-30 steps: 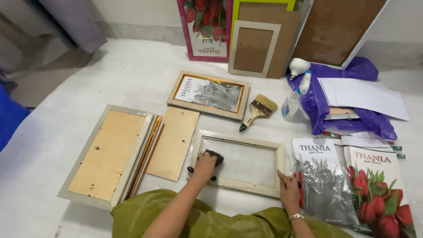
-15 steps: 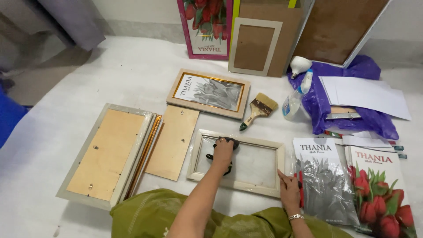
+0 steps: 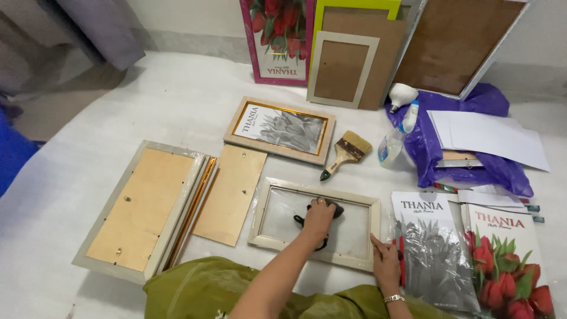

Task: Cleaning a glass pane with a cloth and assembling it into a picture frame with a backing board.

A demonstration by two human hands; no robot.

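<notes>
Against the far wall lean a tall pink-bordered tulip print (image 3: 277, 35), a yellow-green board, brown backing boards and a small pale frame (image 3: 344, 70); I leave their lettering unread. Nearer, on the white floor covering, lies a framed grey flower print (image 3: 280, 130) with a gold inner edge, and just right of it a paintbrush (image 3: 345, 152), a spray bottle (image 3: 394, 139) and a purple plastic bag (image 3: 466, 153) with white sheets on top. At my right sit two wrapped prints, one grey (image 3: 434, 248) and one with red tulips (image 3: 508, 260). At my left are a large frame lying back-up (image 3: 139, 207) and a loose brown backing board (image 3: 231, 194). Directly before me lies the pale wooden picture frame (image 3: 316, 221), flat, its glass facing up. My left hand (image 3: 318, 220) is curled over a dark cloth (image 3: 331, 208), pressing it onto the middle of the glass. My right hand (image 3: 385, 266) lies flat and open, fingers spread on the frame's lower right corner, gripping nothing.
</notes>
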